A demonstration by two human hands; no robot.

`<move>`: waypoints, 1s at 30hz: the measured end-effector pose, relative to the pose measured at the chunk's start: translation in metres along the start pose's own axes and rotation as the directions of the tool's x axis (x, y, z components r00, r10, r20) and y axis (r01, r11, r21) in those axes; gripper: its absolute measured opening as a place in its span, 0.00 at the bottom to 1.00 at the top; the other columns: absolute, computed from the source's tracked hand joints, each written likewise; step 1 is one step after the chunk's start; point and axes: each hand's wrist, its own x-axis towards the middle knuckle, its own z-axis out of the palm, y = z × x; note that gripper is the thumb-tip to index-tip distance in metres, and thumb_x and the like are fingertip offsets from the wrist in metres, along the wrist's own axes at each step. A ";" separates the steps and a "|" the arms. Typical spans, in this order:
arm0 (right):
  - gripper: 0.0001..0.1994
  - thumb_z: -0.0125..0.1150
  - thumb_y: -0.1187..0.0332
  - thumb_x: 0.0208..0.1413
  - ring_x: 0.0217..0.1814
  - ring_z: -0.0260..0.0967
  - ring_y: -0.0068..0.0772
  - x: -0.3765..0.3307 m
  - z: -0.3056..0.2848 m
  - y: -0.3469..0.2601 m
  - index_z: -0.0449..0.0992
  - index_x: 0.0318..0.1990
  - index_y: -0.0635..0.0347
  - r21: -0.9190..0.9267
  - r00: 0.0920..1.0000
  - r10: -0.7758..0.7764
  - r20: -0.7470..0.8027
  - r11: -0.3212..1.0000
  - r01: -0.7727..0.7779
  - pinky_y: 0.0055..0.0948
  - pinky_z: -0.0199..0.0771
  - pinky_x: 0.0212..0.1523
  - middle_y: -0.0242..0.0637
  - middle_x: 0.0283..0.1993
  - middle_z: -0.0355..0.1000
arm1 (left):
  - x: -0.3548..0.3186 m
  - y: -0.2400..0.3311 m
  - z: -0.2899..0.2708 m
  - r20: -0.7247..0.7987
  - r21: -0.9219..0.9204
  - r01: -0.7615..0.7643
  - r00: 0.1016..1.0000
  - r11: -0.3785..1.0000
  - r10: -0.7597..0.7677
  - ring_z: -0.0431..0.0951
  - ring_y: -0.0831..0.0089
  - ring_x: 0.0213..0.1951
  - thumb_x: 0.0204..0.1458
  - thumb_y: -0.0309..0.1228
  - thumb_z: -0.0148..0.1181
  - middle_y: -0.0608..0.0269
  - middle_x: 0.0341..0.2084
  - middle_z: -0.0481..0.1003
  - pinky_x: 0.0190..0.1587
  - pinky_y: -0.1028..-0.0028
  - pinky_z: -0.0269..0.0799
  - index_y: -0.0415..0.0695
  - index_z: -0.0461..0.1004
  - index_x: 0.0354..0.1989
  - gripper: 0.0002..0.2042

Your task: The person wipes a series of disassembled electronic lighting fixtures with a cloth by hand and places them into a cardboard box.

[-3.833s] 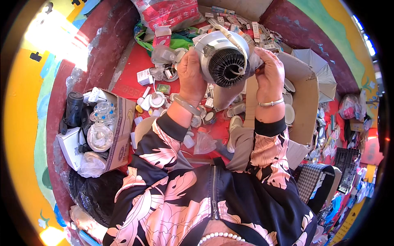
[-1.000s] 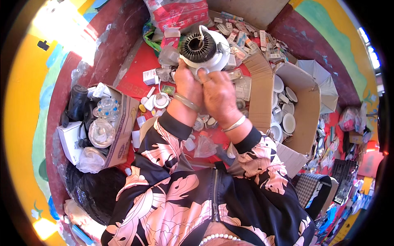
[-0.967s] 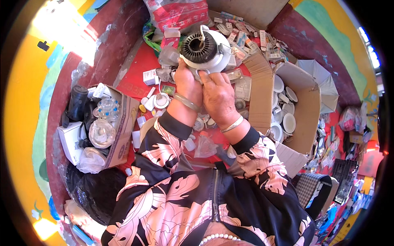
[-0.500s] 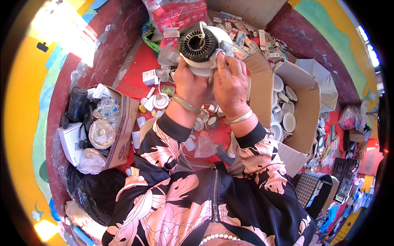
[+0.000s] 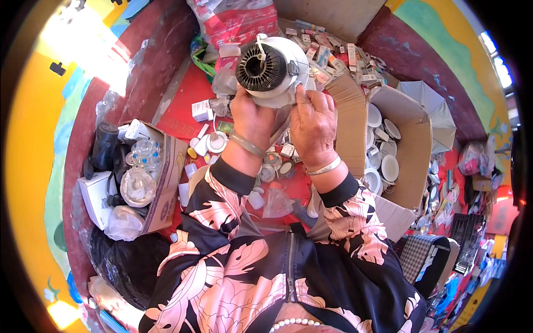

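My left hand (image 5: pixel 251 117) is wrapped round the near side of a white recessed downlight (image 5: pixel 284 66), holding it up in front of me. Black heat-sink fins (image 5: pixel 256 67) ring its back, and a short white cable loops over them. Against the near right of its rim, my right hand (image 5: pixel 313 125) pinches a crumpled whitish cloth (image 5: pixel 295 93). The fingertips are closed, and part of the cloth is hidden behind them. The downlight's front faces away from me.
An open carton (image 5: pixel 408 183) of round white lamps stands to the right. At left, another carton (image 5: pixel 166 191) holds bagged parts and a white box. Several small boxes (image 5: pixel 333 58) lie beyond my hands. Loose lamp parts (image 5: pixel 216 141) cover the red sheet (image 5: pixel 176 111).
The downlight has tilted and turned slightly, showing more of its white side. My right hand has slid a little downward along the rim with the cloth.
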 end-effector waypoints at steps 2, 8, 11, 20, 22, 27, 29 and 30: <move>0.17 0.57 0.80 0.39 0.36 0.65 0.41 0.004 -0.004 0.002 0.75 0.41 0.67 -0.032 0.999 0.052 0.007 0.998 -0.052 0.34 0.67 0.38 0.40 0.34 0.68 | 0.001 0.002 0.006 -0.051 -0.228 0.091 0.993 0.969 -0.105 0.71 0.61 0.50 0.63 0.40 0.33 0.55 0.48 0.70 0.53 0.61 0.67 0.40 0.65 0.51 0.19; 0.18 0.57 0.81 0.39 0.37 0.65 0.40 0.009 -0.012 0.009 0.75 0.43 0.66 -0.056 0.997 0.036 -0.069 0.998 -0.040 0.33 0.67 0.39 0.39 0.35 0.68 | -0.004 0.001 0.024 -0.015 -0.181 0.039 0.999 0.983 -0.042 0.71 0.62 0.49 0.63 0.41 0.33 0.56 0.48 0.70 0.54 0.62 0.66 0.40 0.64 0.52 0.20; 0.17 0.57 0.81 0.39 0.35 0.64 0.41 0.012 -0.012 0.013 0.74 0.41 0.67 -0.055 0.993 -0.011 -0.121 0.998 0.004 0.34 0.66 0.37 0.38 0.33 0.66 | -0.004 -0.003 0.025 0.010 -0.206 0.079 0.997 0.975 -0.079 0.71 0.62 0.50 0.63 0.40 0.32 0.56 0.49 0.70 0.54 0.62 0.66 0.40 0.64 0.52 0.20; 0.12 0.57 0.78 0.41 0.34 0.66 0.44 0.004 -0.005 0.001 0.76 0.37 0.67 0.039 0.992 0.127 0.025 0.991 -0.128 0.37 0.68 0.36 0.41 0.31 0.68 | 0.002 -0.007 0.008 -0.078 -0.186 0.001 0.997 0.983 -0.016 0.72 0.63 0.48 0.63 0.41 0.30 0.55 0.47 0.70 0.54 0.63 0.67 0.38 0.65 0.50 0.21; 0.12 0.57 0.78 0.42 0.34 0.66 0.44 -0.001 -0.003 -0.007 0.76 0.37 0.67 0.075 0.990 0.116 0.082 0.990 -0.122 0.38 0.68 0.36 0.41 0.31 0.68 | 0.003 -0.004 0.006 -0.081 -0.176 -0.016 0.997 0.984 0.002 0.72 0.63 0.48 0.63 0.41 0.31 0.55 0.46 0.71 0.54 0.63 0.67 0.38 0.65 0.50 0.21; 0.10 0.53 0.78 0.48 0.29 0.69 0.24 -0.002 -0.007 -0.013 0.76 0.39 0.70 0.591 0.843 0.451 0.294 0.608 -0.531 0.21 0.67 0.29 0.36 0.30 0.71 | 0.004 0.003 0.008 -0.118 -0.222 -0.008 0.993 0.975 -0.018 0.73 0.61 0.48 0.61 0.36 0.35 0.52 0.46 0.71 0.52 0.62 0.69 0.37 0.66 0.49 0.18; 0.09 0.52 0.76 0.52 0.30 0.69 0.21 0.005 -0.013 -0.014 0.76 0.39 0.68 0.760 0.667 0.552 0.499 0.091 -0.644 0.19 0.67 0.29 0.33 0.31 0.72 | 0.003 0.002 0.003 -0.111 -0.224 -0.018 0.994 0.974 -0.007 0.72 0.59 0.48 0.61 0.36 0.33 0.51 0.46 0.71 0.53 0.61 0.68 0.36 0.66 0.49 0.19; 0.09 0.51 0.76 0.54 0.31 0.69 0.19 0.008 -0.015 -0.014 0.76 0.38 0.67 0.755 0.573 0.544 0.613 -0.189 -0.628 0.18 0.67 0.29 0.31 0.32 0.72 | 0.003 0.002 0.000 -0.108 -0.224 0.009 0.994 0.975 -0.034 0.72 0.59 0.48 0.61 0.36 0.32 0.51 0.47 0.71 0.53 0.61 0.68 0.36 0.66 0.50 0.19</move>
